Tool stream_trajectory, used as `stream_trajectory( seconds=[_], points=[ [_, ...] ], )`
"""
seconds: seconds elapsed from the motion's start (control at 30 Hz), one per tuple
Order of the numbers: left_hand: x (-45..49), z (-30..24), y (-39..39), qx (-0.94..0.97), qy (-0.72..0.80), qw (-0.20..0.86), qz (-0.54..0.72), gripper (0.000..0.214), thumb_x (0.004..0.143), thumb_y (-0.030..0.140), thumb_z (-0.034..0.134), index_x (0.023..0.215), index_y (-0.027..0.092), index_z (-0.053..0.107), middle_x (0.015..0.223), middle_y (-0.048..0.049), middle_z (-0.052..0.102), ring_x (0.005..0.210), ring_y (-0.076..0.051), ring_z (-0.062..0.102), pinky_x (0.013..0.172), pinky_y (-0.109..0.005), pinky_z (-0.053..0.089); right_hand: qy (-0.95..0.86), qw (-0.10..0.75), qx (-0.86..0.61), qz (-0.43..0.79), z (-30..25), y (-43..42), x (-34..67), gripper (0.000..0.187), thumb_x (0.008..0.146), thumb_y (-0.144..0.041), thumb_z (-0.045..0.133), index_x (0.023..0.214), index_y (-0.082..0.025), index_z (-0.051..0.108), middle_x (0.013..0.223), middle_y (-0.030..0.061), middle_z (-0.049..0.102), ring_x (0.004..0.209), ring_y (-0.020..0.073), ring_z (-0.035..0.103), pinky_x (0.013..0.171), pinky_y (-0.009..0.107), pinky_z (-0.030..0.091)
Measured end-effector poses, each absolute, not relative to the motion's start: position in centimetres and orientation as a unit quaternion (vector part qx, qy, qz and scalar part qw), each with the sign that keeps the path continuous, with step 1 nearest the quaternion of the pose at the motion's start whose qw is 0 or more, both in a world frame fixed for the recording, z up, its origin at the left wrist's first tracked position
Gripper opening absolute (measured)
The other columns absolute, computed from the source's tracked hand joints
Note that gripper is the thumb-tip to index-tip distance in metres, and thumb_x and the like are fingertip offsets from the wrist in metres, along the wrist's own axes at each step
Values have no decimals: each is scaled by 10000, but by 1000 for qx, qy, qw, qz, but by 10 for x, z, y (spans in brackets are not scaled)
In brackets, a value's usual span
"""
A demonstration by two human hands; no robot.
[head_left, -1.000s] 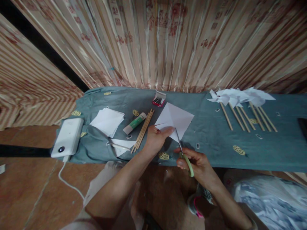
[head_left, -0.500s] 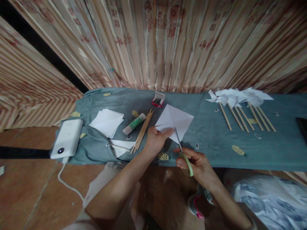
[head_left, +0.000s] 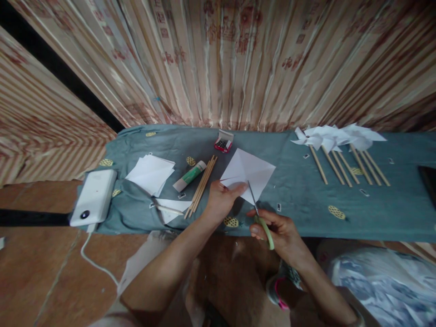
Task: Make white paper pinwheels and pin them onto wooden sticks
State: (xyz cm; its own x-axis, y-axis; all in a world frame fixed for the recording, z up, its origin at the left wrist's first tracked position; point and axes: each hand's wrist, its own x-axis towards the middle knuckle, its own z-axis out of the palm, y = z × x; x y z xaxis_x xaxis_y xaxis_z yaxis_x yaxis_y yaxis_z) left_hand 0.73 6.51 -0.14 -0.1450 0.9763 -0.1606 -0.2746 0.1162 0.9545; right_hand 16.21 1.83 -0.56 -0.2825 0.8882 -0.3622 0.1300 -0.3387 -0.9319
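Note:
My left hand (head_left: 221, 200) pinches the near corner of a creased white paper square (head_left: 250, 172) that lies on the teal cloth (head_left: 299, 200). My right hand (head_left: 277, 231) grips green-handled scissors (head_left: 260, 215). Their blades point up into the paper's near edge, just right of my left fingers.
Left of the paper lie a bundle of wooden sticks (head_left: 201, 186), a glue stick (head_left: 189, 176), a stack of white squares (head_left: 151, 172) and a white device (head_left: 93, 197) with a cable. A small red box (head_left: 223, 141) sits behind. Finished paper pinwheels on sticks (head_left: 340, 150) lie at the right.
Hands, scissors and paper hold nearly the same position; the view has only shifted slightly.

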Motion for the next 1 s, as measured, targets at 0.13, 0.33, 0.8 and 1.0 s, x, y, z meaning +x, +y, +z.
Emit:
stream_trajectory(
  seconds=[0.13, 0.33, 0.8, 1.0],
  points=[
    [8, -2, 65, 347, 505, 551, 567, 174, 591, 260, 746, 728, 168, 689, 762, -33, 719, 744, -197, 641, 736, -314, 506, -471, 303, -523, 642, -5, 19, 162, 433, 570, -536, 786, 823, -196, 697, 544, -36, 510, 500, 104, 454, 450, 230, 378],
    [8, -3, 65, 340, 505, 555, 567, 173, 588, 253, 754, 720, 163, 687, 759, -40, 717, 719, -196, 632, 735, -319, 500, -443, 312, -525, 657, -5, 18, 161, 438, 549, -501, 815, 836, -191, 697, 556, -29, 557, 517, 114, 497, 476, 234, 404],
    [7, -2, 63, 335, 512, 562, 557, 180, 601, 248, 748, 739, 145, 697, 769, -43, 720, 725, -195, 637, 738, -316, 492, -425, 321, -525, 664, -1, 21, 159, 407, 505, -445, 847, 781, -185, 699, 513, -40, 554, 486, 93, 477, 455, 213, 370],
    [9, -3, 63, 316, 519, 565, 559, 177, 585, 245, 765, 717, 145, 702, 754, -44, 719, 710, -193, 634, 728, -316, 493, -426, 324, -524, 662, -1, 20, 160, 389, 518, -426, 845, 787, -184, 702, 504, -39, 569, 481, 96, 486, 460, 219, 375]
  ],
)
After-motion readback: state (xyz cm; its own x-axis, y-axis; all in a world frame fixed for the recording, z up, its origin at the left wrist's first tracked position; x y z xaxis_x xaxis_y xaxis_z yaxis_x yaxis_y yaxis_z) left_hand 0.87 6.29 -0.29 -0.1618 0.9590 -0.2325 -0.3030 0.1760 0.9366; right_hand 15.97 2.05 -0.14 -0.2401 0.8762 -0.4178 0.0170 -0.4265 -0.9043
